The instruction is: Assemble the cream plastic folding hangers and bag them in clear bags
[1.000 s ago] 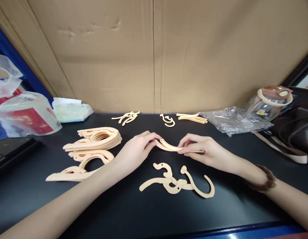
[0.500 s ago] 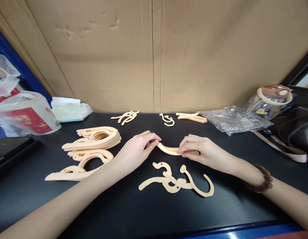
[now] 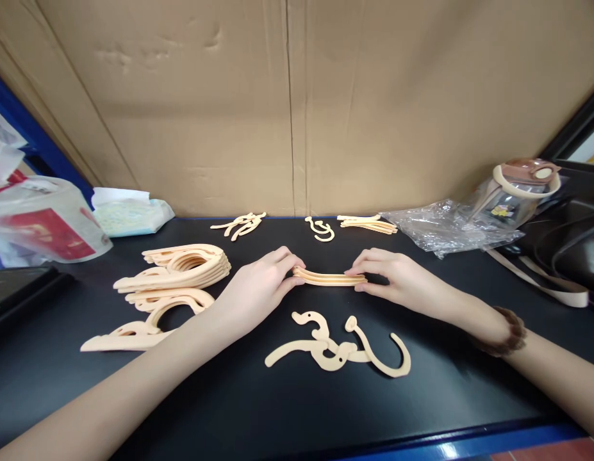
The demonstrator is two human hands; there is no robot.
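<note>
My left hand and my right hand pinch the two ends of a thin stack of curved beige wooden pieces, held level just above the black table. The fingers of both hands are closed on its ends. Just in front of it lie loose hook-shaped wooden pieces, flat on the table. To the left of my left hand sits a pile of larger arched wooden pieces.
Small wooden parts and thin strips lie near the cardboard wall. A crumpled clear bag and a lidded bottle stand at right; a tissue pack and plastic bags at left.
The two held pieces were apart at an angle; now they are pressed together into one flat, level stack. Both hands shifted slightly upward and farther from me.
</note>
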